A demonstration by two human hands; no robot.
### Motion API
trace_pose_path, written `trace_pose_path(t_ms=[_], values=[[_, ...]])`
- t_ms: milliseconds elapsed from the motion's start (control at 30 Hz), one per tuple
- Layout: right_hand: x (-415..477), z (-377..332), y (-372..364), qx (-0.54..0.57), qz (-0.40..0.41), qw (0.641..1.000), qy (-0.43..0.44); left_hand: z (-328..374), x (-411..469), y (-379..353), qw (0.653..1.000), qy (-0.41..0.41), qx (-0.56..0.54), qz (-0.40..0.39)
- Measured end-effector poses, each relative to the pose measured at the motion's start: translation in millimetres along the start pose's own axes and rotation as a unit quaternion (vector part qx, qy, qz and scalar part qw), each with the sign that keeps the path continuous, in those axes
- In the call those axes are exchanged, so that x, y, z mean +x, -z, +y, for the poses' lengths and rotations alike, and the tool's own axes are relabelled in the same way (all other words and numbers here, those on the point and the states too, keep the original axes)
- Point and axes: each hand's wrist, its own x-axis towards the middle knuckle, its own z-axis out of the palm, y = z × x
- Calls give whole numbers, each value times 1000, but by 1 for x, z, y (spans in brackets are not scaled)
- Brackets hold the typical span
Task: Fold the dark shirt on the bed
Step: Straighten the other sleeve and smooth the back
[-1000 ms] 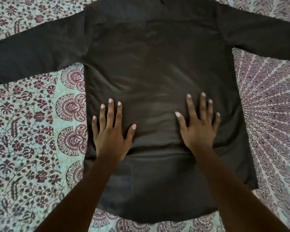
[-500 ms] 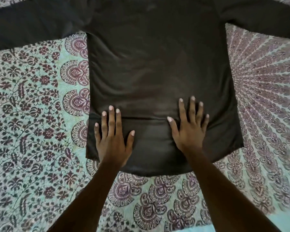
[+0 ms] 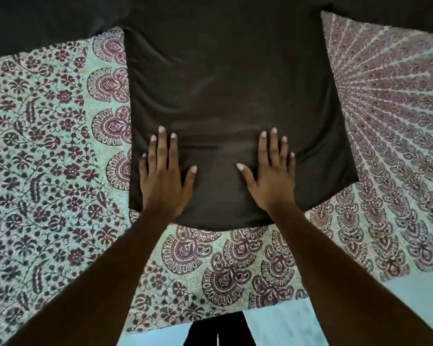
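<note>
a head-worn camera looks down over the near edge of a bed [image 3: 60,196]. closest to the viewer, at 6 o'clock, a strip of pale floor [image 3: 285,328] shows below the bed edge, with something dark [image 3: 215,330] standing on it; what it is cannot be told. two bare forearms reach up from the 7 and 5 o'clock corners toward the middle.

the bed is covered by a patterned sheet [image 3: 210,265], pale green with maroon floral and paisley motifs, and a radiating feather-like design toward 3 o'clock.

at the centre, the left hand [image 3: 163,181] and right hand [image 3: 270,178] lie palm down, side by side but apart, on the lower part of the shirt [image 3: 223,83]. both hands are flat with fingers extended and thumbs pointing toward each other, pressing the cloth and gripping nothing.

the shirt is dark and lies spread flat on the sheet. its curved hem sits just nearer than the hands. the body runs away toward 12 o'clock, and its sleeves stretch out toward 10 and 2 o'clock, running off the top corners.
</note>
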Motion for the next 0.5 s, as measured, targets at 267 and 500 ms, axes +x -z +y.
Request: trace_pose_path(t_ms=[267, 500], values=[[-96, 25, 7, -9, -50, 998, -34, 0, -71, -1, 998, 28, 21, -53], [8, 58, 17, 59, 33, 992, -110, 38, -14, -15, 1000, -22, 8, -5]])
